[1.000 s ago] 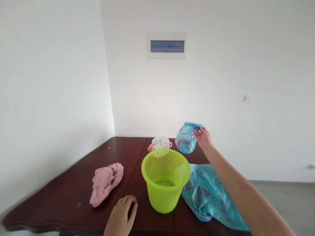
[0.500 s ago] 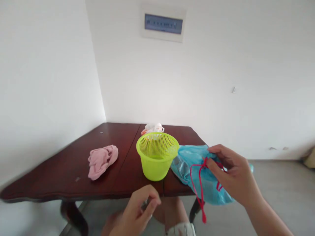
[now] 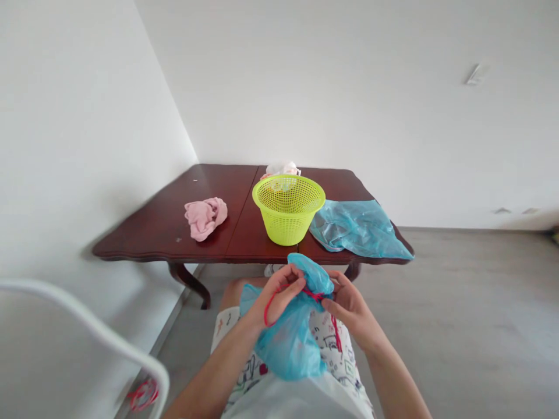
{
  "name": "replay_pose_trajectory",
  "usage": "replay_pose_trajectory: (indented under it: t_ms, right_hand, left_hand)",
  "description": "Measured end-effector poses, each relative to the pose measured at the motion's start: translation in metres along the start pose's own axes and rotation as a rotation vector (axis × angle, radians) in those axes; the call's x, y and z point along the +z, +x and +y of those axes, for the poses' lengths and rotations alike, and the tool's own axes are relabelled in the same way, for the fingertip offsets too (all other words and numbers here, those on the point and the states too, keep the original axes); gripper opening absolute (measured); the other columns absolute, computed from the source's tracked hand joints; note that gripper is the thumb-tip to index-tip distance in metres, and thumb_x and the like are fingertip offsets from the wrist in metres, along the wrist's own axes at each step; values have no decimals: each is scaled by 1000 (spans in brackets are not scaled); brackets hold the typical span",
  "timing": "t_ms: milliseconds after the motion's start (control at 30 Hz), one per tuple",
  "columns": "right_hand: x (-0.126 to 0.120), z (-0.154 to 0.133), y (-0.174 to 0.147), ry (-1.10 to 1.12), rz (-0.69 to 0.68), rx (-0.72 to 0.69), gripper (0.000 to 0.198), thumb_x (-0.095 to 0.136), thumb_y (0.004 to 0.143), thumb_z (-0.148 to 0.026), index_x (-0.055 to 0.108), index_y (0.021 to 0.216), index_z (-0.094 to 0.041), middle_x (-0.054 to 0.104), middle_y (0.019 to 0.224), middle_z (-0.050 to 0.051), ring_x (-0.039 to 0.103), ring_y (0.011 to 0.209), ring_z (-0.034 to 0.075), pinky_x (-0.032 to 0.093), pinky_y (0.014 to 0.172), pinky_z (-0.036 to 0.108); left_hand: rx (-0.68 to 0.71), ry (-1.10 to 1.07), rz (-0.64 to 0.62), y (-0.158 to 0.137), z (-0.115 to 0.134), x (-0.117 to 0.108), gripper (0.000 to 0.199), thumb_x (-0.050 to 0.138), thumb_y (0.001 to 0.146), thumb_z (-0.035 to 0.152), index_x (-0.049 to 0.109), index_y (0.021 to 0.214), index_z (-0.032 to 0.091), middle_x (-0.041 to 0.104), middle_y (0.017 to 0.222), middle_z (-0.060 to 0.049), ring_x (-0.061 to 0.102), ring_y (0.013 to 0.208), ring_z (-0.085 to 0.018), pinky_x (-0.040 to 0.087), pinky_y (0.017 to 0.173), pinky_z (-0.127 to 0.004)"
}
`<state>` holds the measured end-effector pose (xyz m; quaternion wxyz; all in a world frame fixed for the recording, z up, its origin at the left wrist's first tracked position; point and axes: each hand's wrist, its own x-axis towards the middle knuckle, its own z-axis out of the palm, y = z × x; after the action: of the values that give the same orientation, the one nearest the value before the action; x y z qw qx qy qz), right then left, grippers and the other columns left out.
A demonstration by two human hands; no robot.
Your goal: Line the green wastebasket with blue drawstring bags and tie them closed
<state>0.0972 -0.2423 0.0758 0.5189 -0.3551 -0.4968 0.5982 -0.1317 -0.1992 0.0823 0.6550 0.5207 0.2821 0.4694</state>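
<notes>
A thin blue plastic bag (image 3: 290, 352) with a red drawstring (image 3: 336, 333) hangs over my lap, its gathered neck raised between my two hands. My left hand (image 3: 282, 291) pinches the left side of that neck, and a loop of the red string runs across its fingers and wrist. On the other side, my right hand (image 3: 350, 304) has thumb and fingers closed on the bag by the string. Beyond them, near the table's front edge, stands a yellow-green mesh basket (image 3: 286, 228). To its right another blue plastic bag (image 3: 360, 227) lies flat, one corner at the table's edge.
The dark red wooden table (image 3: 151, 230) stands against the white wall. A crumpled pink cloth (image 3: 204, 218) lies left of the basket, and a white plastic bag (image 3: 283, 167) sits behind it. At lower left are a white curved tube (image 3: 111, 340) and a red object (image 3: 143, 394) on the floor.
My right hand has brought the blue bag with the red string from the table's right side to above my lap. My left hand, previously holding nothing visible, has taken hold of it. The view tilts lower.
</notes>
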Motion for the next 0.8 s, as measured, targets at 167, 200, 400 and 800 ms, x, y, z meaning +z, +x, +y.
replay_pose_trajectory:
  t_ms: [167, 200, 400, 800]
  right_hand:
    - [6, 16, 14, -41, -13, 80, 45, 96, 98, -65, 77, 104, -24, 77, 100, 4, 71, 91, 21, 59, 81, 32]
    - [7, 15, 19, -64, -1, 81, 46, 96, 97, -66, 76, 97, -24, 75, 93, 2, 68, 85, 19, 56, 75, 30]
    - [4, 7, 44, 92, 265, 34, 44, 94, 96, -62, 71, 90, -25, 61, 73, -3, 49, 59, 13, 42, 54, 25]
    - [14, 16, 32, 199, 270, 117, 59, 104, 86, -67, 63, 85, -24, 58, 78, -4, 47, 70, 13, 46, 66, 25]
  left_hand:
    - [-41, -34, 96, -1, -10, -9, 50, 94, 101, 61, 65, 94, 21, 61, 87, -1, 53, 79, -17, 39, 71, -30]
    - [-37, -55, 94, -1, -13, -10, 49, 95, 100, 60, 65, 95, 21, 61, 89, -2, 54, 79, -17, 40, 71, -30]
    - [-95, -98, -182, -9, -19, -44, 55, 101, 92, 61, 61, 101, 24, 59, 87, 2, 49, 70, -12, 37, 65, -26]
    - [31, 656, 56, -16, 31, -63, 38, 69, 116, 59, 75, 135, 27, 81, 135, -9, 77, 124, -28, 59, 111, -40]
